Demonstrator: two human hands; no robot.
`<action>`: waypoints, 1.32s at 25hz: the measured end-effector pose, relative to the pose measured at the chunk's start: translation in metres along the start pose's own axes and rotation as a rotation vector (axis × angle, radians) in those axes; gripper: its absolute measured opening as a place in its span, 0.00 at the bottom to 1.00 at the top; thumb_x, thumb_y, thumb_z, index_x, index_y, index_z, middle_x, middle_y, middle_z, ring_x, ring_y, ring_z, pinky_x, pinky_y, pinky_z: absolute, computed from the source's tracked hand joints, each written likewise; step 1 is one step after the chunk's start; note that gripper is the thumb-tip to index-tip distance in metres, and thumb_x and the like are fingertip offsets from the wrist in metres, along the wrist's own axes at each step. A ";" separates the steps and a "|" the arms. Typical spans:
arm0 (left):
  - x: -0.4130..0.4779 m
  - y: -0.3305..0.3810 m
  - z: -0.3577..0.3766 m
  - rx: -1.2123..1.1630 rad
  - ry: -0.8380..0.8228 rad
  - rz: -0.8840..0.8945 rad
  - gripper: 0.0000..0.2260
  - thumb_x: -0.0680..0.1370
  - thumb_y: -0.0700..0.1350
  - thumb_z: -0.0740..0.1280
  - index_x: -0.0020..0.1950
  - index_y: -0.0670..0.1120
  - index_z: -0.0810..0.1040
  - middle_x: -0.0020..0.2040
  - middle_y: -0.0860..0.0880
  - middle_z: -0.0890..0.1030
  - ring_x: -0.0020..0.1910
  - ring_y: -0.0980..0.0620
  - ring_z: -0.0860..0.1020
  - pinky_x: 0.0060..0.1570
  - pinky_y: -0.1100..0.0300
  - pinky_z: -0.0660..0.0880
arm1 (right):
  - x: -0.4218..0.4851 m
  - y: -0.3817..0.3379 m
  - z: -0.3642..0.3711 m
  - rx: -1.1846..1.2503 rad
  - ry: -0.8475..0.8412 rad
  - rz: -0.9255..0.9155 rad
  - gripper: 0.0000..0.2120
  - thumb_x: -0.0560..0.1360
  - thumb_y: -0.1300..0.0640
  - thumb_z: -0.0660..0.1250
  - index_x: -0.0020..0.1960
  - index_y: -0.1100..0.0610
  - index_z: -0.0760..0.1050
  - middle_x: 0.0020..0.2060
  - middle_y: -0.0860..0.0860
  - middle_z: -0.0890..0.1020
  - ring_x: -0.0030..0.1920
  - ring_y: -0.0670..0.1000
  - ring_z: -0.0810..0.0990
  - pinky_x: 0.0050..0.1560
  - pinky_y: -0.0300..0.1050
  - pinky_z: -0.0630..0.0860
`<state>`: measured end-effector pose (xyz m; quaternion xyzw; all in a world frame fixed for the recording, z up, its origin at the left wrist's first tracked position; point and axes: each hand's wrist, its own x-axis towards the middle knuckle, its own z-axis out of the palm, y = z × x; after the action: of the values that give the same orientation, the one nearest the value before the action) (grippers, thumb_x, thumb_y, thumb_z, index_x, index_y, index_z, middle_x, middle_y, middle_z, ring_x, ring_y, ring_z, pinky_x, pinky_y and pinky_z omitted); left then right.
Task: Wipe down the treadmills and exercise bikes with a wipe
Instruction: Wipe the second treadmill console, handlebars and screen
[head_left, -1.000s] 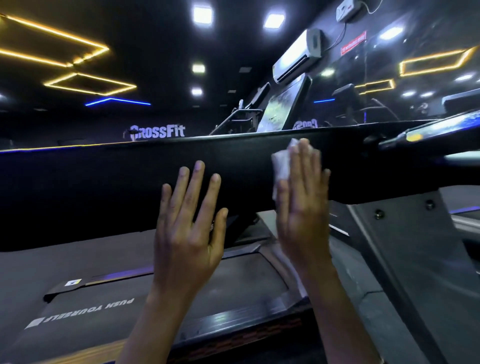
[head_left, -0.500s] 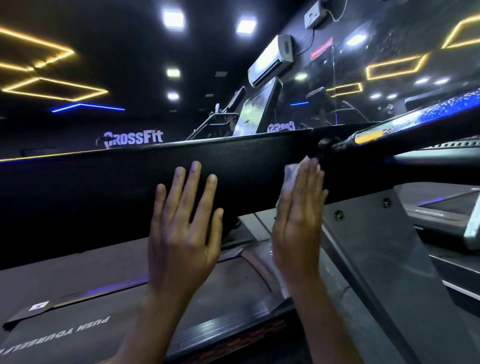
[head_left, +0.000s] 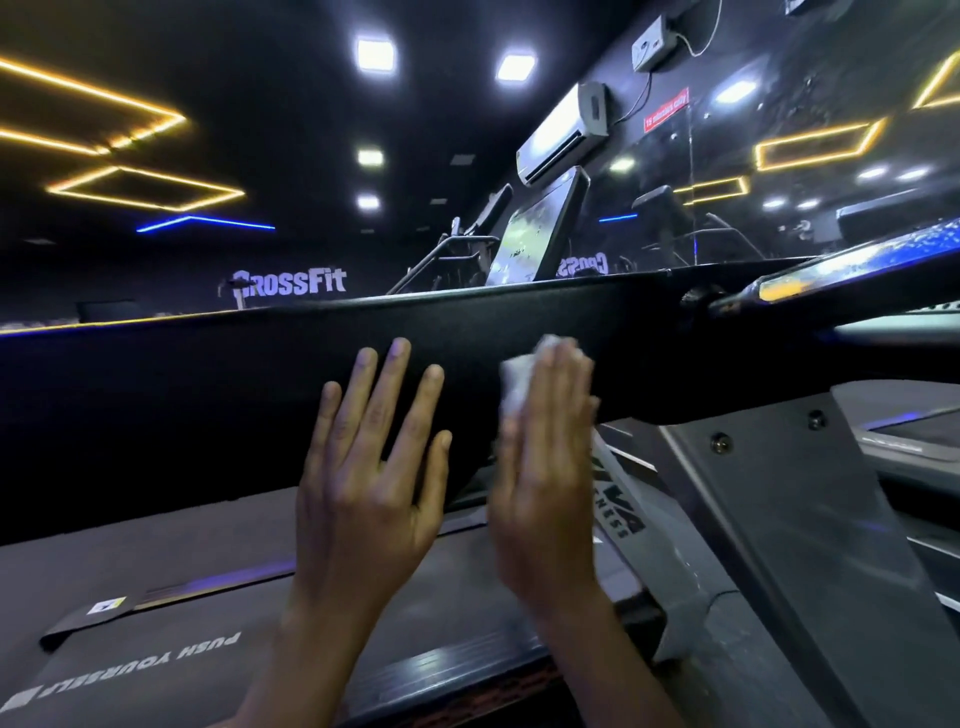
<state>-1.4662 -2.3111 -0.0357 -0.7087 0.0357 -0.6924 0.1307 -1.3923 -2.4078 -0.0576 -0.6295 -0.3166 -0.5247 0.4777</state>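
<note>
- Head view: the right hand (head_left: 543, 467) presses a white wipe (head_left: 519, 379) against the side of the black treadmill handrail (head_left: 208, 395). Its fingers are straight, so there is no closed grip and the palm pins the wipe.
- The left hand (head_left: 369, 478) is spread flat and seems to rest on the same rail just beside it, grip wide, holding nothing.
- My read: mid-wipe on this rail, near its console end. The grey upright (head_left: 779, 519), console (head_left: 831, 275) and belt deck (head_left: 156, 665) look yet to do.
- A neighbouring treadmill screen (head_left: 535, 234) waits behind, and I cannot make out any bike.
</note>
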 end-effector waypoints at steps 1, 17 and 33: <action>-0.001 -0.005 -0.003 0.004 0.001 -0.005 0.17 0.80 0.43 0.60 0.68 0.41 0.73 0.71 0.40 0.68 0.72 0.43 0.63 0.73 0.50 0.55 | 0.003 -0.009 0.005 0.009 -0.042 -0.105 0.24 0.82 0.58 0.49 0.77 0.64 0.53 0.77 0.56 0.54 0.78 0.54 0.48 0.77 0.51 0.47; -0.036 -0.090 -0.069 0.065 0.049 -0.144 0.19 0.79 0.44 0.61 0.70 0.41 0.69 0.72 0.40 0.66 0.73 0.42 0.62 0.73 0.49 0.56 | 0.023 -0.092 0.049 -0.023 0.005 -0.092 0.24 0.82 0.58 0.50 0.76 0.63 0.55 0.76 0.58 0.56 0.77 0.55 0.49 0.77 0.49 0.44; -0.060 -0.146 -0.117 0.142 0.032 -0.247 0.20 0.80 0.46 0.60 0.71 0.41 0.66 0.73 0.40 0.64 0.74 0.45 0.59 0.72 0.48 0.58 | -0.030 -0.127 0.067 -0.090 -0.225 -0.566 0.26 0.79 0.59 0.58 0.76 0.57 0.59 0.76 0.50 0.59 0.77 0.50 0.54 0.75 0.51 0.49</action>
<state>-1.6032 -2.1724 -0.0592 -0.6857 -0.0991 -0.7150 0.0937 -1.4906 -2.2984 -0.0519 -0.5910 -0.5069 -0.5773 0.2460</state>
